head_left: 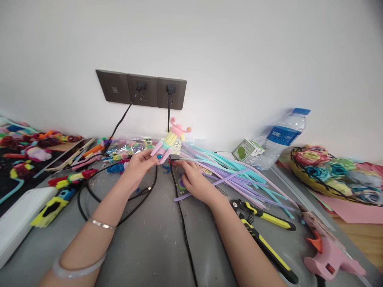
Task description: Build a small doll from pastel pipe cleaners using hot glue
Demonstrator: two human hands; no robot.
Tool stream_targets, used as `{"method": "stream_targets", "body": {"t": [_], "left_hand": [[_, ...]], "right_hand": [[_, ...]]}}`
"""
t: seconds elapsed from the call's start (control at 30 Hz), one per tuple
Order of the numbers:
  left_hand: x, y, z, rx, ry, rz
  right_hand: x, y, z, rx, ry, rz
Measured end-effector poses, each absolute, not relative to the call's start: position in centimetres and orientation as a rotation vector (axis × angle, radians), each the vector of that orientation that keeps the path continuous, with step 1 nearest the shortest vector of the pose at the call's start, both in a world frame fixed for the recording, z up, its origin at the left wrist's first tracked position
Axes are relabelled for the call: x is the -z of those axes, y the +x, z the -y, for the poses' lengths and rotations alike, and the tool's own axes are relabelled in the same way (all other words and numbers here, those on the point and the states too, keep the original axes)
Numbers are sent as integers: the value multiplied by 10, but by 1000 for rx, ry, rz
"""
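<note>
White plastic forms a case (24,223) at far left, a yellow figure (51,209) just beside it on the grey bench (134,255). Next comes the left hand (143,165), its grip grasping the legs of a pink-and-yellow doll (172,139), which is held above the bench before the wall (227,59). A black cable (182,219) runs between the forearms. The right hand (193,179) reaches down beside purple and turquoise stems (233,172); its fingertips are poorly seen, so I cannot tell whether that grip has anything. Further right are pliers (269,246), a carton (249,150), a bottle (283,137), a pink glue gun (324,259) and flowers (338,171).
</note>
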State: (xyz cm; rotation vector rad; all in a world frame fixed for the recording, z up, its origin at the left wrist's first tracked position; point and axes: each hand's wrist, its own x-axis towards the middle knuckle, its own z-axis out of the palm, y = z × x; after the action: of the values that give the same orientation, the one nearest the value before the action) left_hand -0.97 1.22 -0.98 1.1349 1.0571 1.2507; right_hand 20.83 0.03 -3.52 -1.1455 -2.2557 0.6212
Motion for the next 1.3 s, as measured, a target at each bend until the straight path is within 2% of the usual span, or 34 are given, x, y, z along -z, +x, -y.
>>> {"method": "stream_targets", "body": {"t": [0.3, 1.3], "left_hand": [[5, -8, -10, -1249, 1106, -1080], [8, -9, -11, -1237, 1122, -1093]], "right_hand": [[39, 212, -6, -547, -1202, 2109], [48, 203, -22, -666, -1347, 2014]]}}
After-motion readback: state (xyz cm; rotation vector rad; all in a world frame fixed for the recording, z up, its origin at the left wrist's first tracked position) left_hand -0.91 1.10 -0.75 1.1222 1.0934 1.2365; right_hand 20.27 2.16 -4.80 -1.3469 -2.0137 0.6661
